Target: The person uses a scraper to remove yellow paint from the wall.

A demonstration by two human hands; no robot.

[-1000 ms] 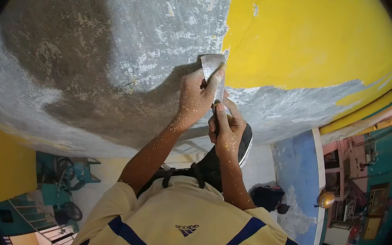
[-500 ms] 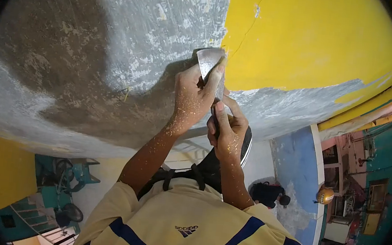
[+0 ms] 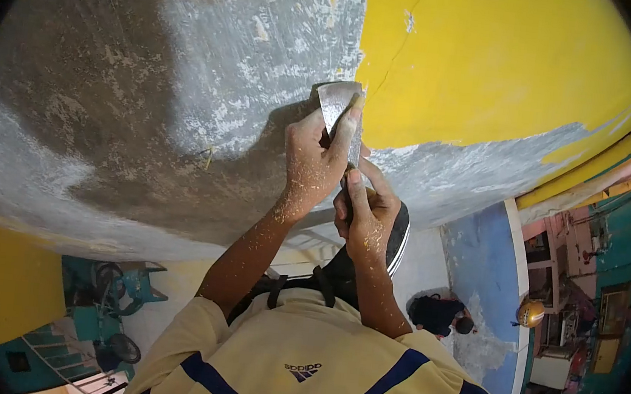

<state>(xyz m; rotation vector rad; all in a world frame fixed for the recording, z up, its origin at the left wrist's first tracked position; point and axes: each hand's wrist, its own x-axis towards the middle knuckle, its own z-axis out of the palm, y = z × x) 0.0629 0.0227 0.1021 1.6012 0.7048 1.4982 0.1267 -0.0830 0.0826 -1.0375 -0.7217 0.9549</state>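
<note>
Two bent arms [image 3: 245,260] converge on the scraper [image 3: 336,102], left fingers [image 3: 347,129] clasping its blade, right fingers [image 3: 379,179] its handle.

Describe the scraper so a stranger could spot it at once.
On the big wall, find where yellow paint meets grey. At that edge, the left hand and right hand hold the scraper. Its flared metal blade shines against dull grey.

Count gave two hands: one left hand [image 3: 310,162] and one right hand [image 3: 369,226]. One scraper [image 3: 336,100] and one shirt [image 3: 276,368] were recorded. Beyond these, two dark wheels [image 3: 135,352] showed, and one other person [image 3: 435,315] and one round orange object [image 3: 531,313] were tallied.
</note>
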